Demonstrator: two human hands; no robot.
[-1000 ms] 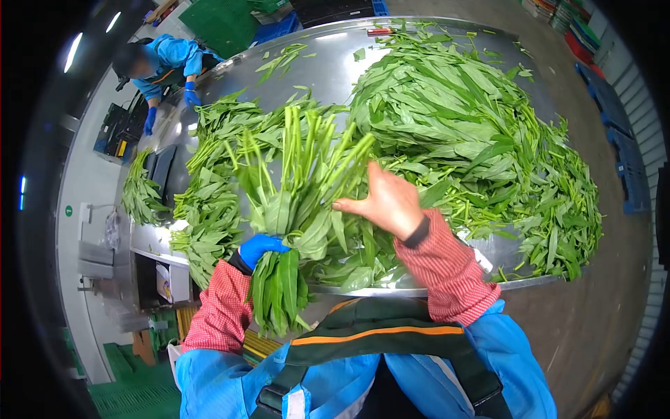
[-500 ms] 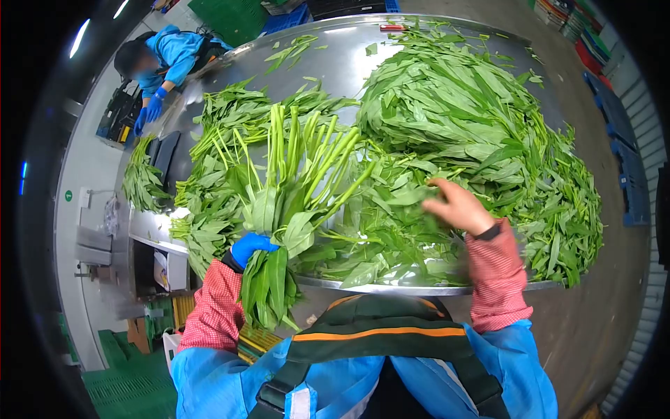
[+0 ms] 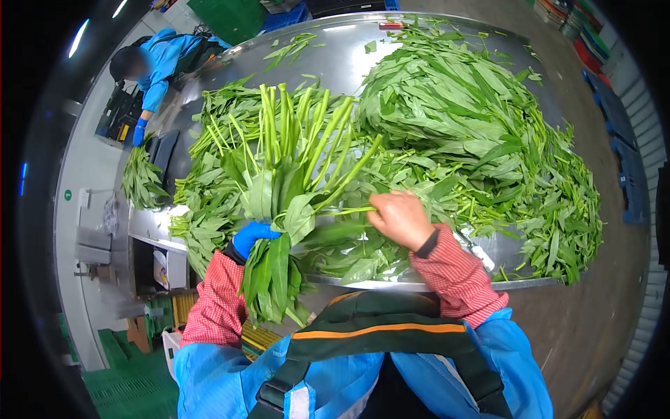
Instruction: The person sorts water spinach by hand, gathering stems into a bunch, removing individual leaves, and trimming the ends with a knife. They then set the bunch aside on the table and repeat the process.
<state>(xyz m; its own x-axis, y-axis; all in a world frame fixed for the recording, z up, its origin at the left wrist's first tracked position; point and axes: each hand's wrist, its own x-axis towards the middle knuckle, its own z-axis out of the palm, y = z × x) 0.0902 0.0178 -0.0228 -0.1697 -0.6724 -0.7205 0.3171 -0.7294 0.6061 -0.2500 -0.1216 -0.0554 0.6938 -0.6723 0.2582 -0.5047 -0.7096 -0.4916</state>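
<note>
My left hand (image 3: 252,241), in a blue glove, is closed around a bunch of water spinach (image 3: 301,157). The bunch's thick green stems point away from me and its leaves hang down below the glove. To its right, my bare right hand (image 3: 401,218) is closed, pinching a water spinach stem (image 3: 357,210) that runs leftward to the held bunch. Loose leaves and stems (image 3: 363,258) lie beneath both hands. A large pile of water spinach (image 3: 447,112) rises just beyond my right hand.
Smaller bundles (image 3: 209,234) lie along the left of the metal table (image 3: 241,63). A white object (image 3: 481,257) lies near the front edge, right of my forearm. At the far left, a co-worker (image 3: 160,63) reaches a blue-gloved hand to another bundle (image 3: 143,178). A red-handled item (image 3: 392,26) lies at the back.
My right hand has moved left and down from the pile and closed on a stem. My left hand still holds the bunch. The co-worker's hand has lowered onto a bundle.
</note>
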